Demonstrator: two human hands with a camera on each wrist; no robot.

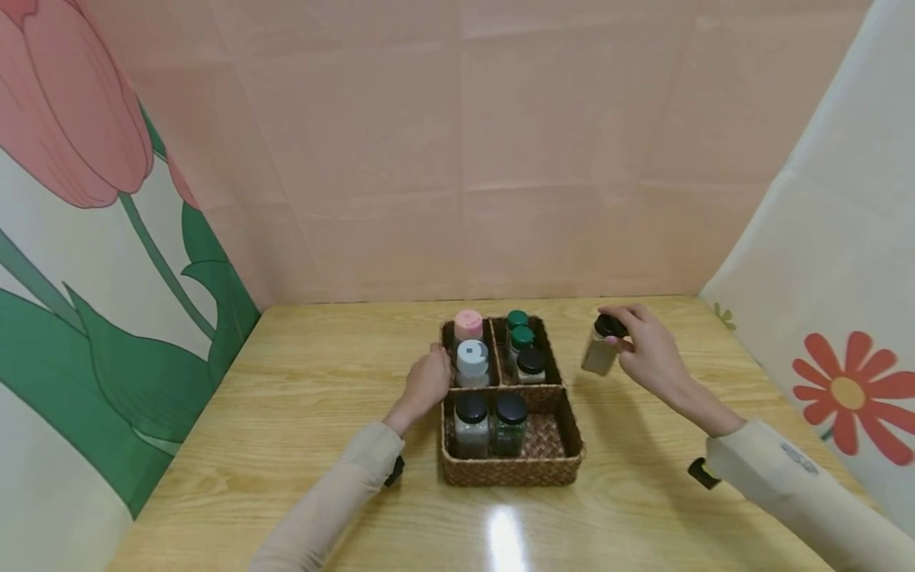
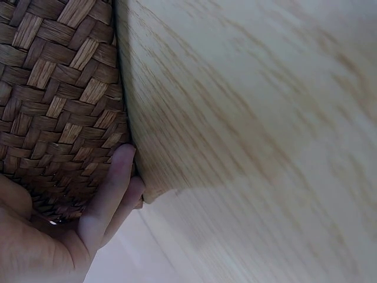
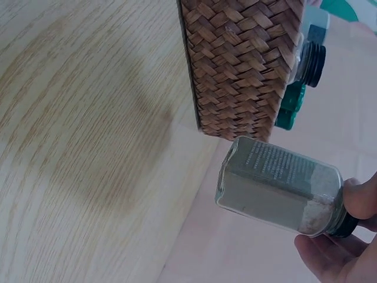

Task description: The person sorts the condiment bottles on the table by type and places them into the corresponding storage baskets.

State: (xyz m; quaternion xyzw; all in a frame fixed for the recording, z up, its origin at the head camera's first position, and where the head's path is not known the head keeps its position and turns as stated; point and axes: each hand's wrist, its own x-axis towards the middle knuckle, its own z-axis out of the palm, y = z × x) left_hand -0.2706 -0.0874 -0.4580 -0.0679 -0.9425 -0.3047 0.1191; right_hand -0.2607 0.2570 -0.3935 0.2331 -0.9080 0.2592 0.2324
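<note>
My right hand (image 1: 649, 349) pinches the black lid of a square glass spice jar (image 1: 599, 355), holding it tilted above the table just right of the woven basket (image 1: 511, 474). White print and pale contents show on the jar (image 3: 274, 183) in the right wrist view. At the basket's left side, my left hand (image 1: 426, 380) grips the wall, with fingers (image 2: 106, 203) against the weave low near the table. Inside the basket's back left section stand a pink-capped bottle (image 1: 468, 324) and a white-capped bottle (image 1: 472, 359).
Two green-lidded jars (image 1: 521, 338) and a black-lidded jar (image 1: 530, 361) stand in the back right section. The front section holds two black-lidded jars (image 1: 471, 425) on its left, with bare weave to their right. Printed cloth walls (image 1: 457, 159) surround the wooden table (image 1: 336, 373).
</note>
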